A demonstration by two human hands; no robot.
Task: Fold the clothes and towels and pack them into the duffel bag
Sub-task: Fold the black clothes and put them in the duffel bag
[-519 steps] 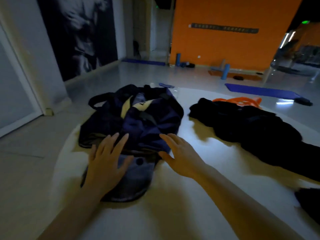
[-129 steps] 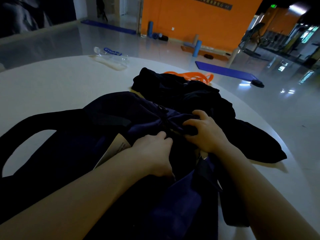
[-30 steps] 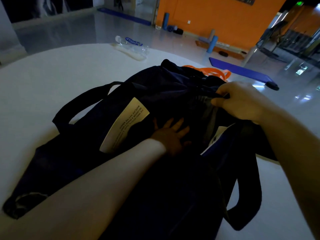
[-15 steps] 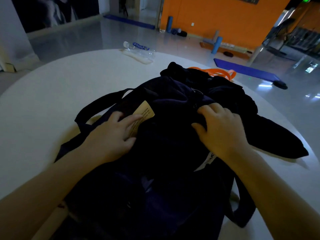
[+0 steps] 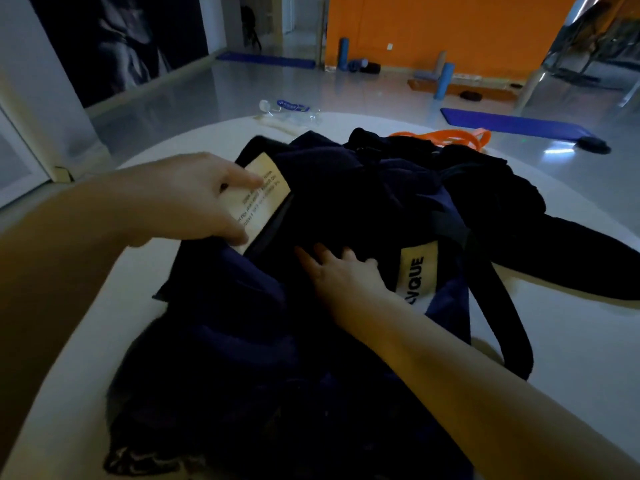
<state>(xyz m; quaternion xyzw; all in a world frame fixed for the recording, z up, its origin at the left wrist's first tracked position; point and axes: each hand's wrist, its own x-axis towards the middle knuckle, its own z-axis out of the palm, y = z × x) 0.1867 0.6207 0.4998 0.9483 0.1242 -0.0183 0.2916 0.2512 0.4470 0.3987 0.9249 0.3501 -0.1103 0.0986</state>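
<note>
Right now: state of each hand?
Left hand: grips the duffel bag rim at the tan label.
Right hand: open, fingers straight, inside the bag.

Materials from my feed: duffel bag (image 5: 446,202) is navy woven cloth, matt, soft and creased, with flat webbing straps (image 5: 498,299) of duller black. Two cream labels: inner tag (image 5: 266,195) looks papery or stiff fabric, can't tell which; outer patch (image 5: 415,271) smooth with black print. Black clothes (image 5: 502,188) are matt cloth. Table (image 5: 571,375) is white, smooth, slight sheen. Bottle (image 5: 287,109) is clear glossy plastic. Orange band (image 5: 446,136) looks rubbery. Floor (image 5: 225,88) is glossy, reflective.
</note>
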